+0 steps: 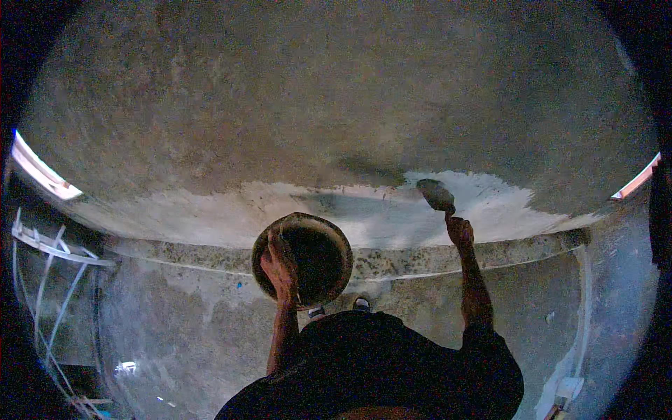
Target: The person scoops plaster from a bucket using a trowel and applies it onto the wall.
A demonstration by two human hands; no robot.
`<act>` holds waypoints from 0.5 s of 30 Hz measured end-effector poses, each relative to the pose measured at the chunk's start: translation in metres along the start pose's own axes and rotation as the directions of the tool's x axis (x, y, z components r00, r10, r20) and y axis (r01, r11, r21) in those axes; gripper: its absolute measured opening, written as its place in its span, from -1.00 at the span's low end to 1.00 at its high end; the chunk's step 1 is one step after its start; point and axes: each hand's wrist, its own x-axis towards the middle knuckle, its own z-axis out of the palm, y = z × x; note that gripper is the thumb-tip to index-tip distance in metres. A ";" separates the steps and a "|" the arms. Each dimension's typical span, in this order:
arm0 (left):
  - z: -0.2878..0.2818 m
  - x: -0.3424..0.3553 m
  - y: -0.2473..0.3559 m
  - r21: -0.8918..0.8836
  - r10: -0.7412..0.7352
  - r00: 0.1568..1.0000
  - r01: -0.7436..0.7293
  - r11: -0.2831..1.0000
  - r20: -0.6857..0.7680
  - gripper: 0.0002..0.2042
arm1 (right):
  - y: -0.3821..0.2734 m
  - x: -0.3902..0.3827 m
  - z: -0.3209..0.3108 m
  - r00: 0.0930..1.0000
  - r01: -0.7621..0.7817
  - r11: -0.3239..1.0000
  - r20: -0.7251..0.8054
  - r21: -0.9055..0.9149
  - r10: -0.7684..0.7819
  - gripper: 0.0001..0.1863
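My left hand (281, 271) is closed on the rim of a round, dark basin (346, 253), holding it in front of my body. The inside of the basin is too dark to tell what it holds. Out to the right, my right hand (460, 231) grips a pointed trowel (435, 194) by its handle. Its blade is up against or just in front of the wall (336, 105); I cannot tell whether it touches. Rough grey plaster covers the upper wall, with an uneven lower edge above a pale, smoother strip (497, 197).
Splatters of mortar dot the foot of the wall (399, 263). My shoes (361, 304) stand on the concrete floor (196, 315) close to it. At the left is a metal frame (52, 248) with thin legs. Bright openings show at both sides.
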 end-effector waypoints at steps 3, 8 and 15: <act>-0.010 0.006 0.019 -0.452 -0.376 0.906 0.423 0.785 0.195 -0.56 | -0.022 0.002 0.003 0.997 0.055 0.975 -0.058 0.214 -0.043 -0.74; 0.001 -0.011 -0.034 0.034 -0.067 0.987 0.062 0.997 0.149 -0.59 | -0.076 0.037 -0.009 0.985 0.125 0.962 -0.145 0.244 -0.092 -0.82; -0.011 0.001 0.043 -0.424 -0.453 0.868 0.495 0.758 0.203 -0.52 | -0.042 0.040 0.040 0.969 0.241 0.970 0.050 0.014 -0.242 -0.85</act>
